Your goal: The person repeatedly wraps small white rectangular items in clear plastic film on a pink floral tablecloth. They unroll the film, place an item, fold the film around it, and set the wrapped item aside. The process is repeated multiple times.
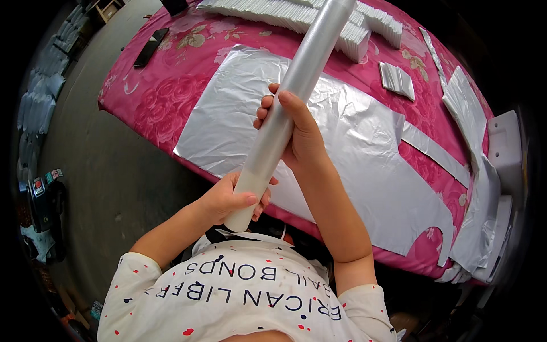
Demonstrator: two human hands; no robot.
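A long, pale silvery tube [290, 91], whitish and see-through-looking at its lower end, slants up and to the right in front of me. My left hand [236, 196] is closed round it close to the lower end, with the thumb across the front. Higher up, my right hand [296, 128] wraps the same tube, its fingertips showing on the left side. Beneath it, a shiny silver-grey plastic sheet [353, 165], shaped like an apron with curved cut-outs, lies spread on the table. Its strap-like strip [436, 154] extends at the right. The tube's far end leaves the top of the view.
The table wears a pink floral cloth [154, 105]. Stacks of folded white packets [273, 17] line its far side, with a smaller folded bundle [397, 81] nearer. A dark phone [151, 48] lies at the far left. Silver sheeting [476, 211] hangs along the right edge beside white plastic stools [505, 145].
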